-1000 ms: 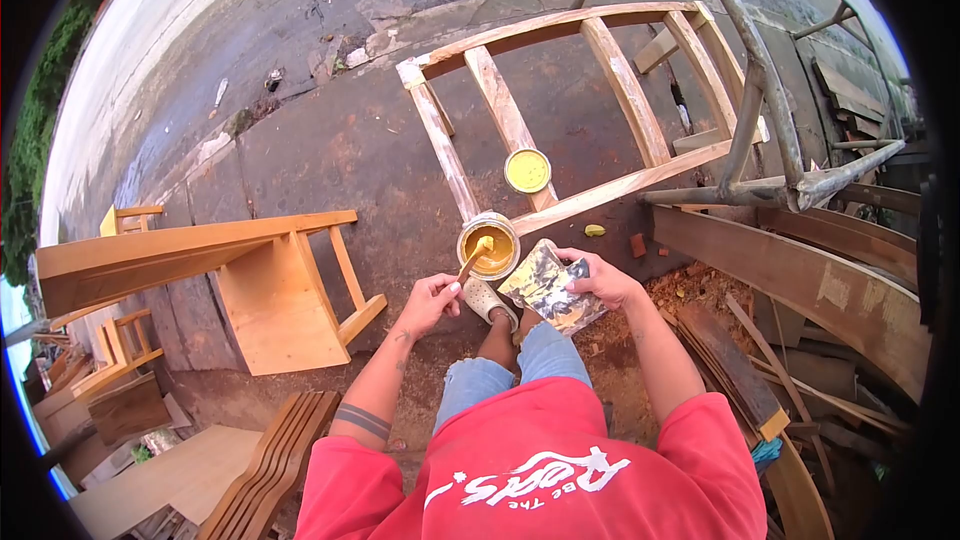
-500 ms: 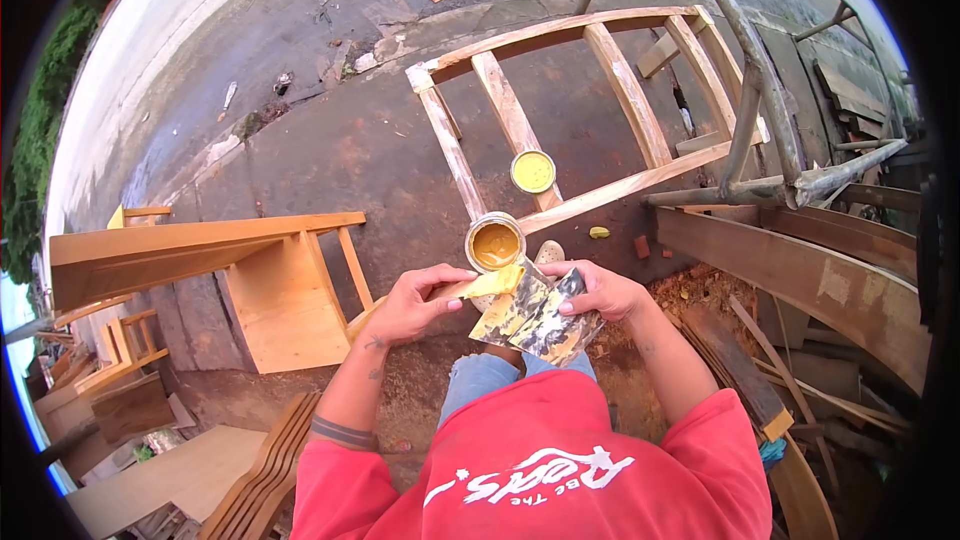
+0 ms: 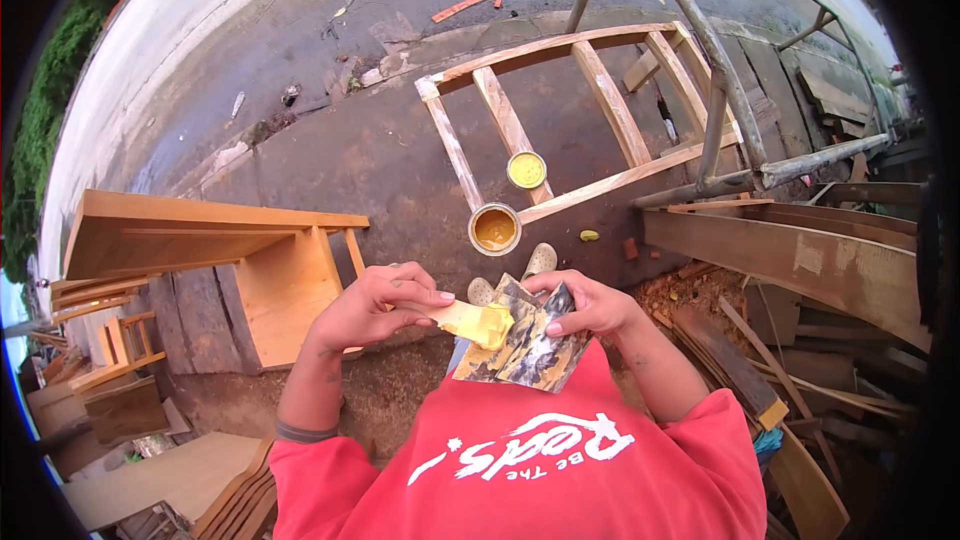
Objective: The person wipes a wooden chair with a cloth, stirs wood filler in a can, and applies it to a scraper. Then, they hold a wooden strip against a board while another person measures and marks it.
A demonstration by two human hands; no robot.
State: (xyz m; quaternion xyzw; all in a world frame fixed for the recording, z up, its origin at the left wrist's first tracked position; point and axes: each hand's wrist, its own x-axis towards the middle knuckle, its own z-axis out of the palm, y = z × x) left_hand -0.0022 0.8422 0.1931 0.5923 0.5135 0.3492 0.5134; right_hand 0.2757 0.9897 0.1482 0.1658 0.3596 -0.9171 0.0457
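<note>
My left hand (image 3: 385, 302) is closed around a flat wooden spatula (image 3: 448, 316). Soft yellow putty (image 3: 492, 326) coats the spatula's far end, which lies over a smeared board. That board (image 3: 530, 345), blotched black, white and tan, is gripped in my right hand (image 3: 592, 306), thumb on top. It looks like two overlapping pieces. Beyond my hands stands an uncovered tin (image 3: 508, 249) of ochre-brown paste. A smaller round tin or lid (image 3: 526, 171) with yellow on it rests on a slat of the wooden frame (image 3: 612, 105).
At left stands a varnished wooden furniture piece (image 3: 285, 305). Metal tubing (image 3: 730, 70) rises at right above long planks (image 3: 800, 255) and scrap wood. Small red fragments (image 3: 631, 249) and a yellow lump (image 3: 589, 236) lie on the ground. My shoes (image 3: 541, 260) show below the tin.
My left hand has turned and the spatula now points rightward and down across the board. The board sits slightly lower, and my head view has shifted a little.
</note>
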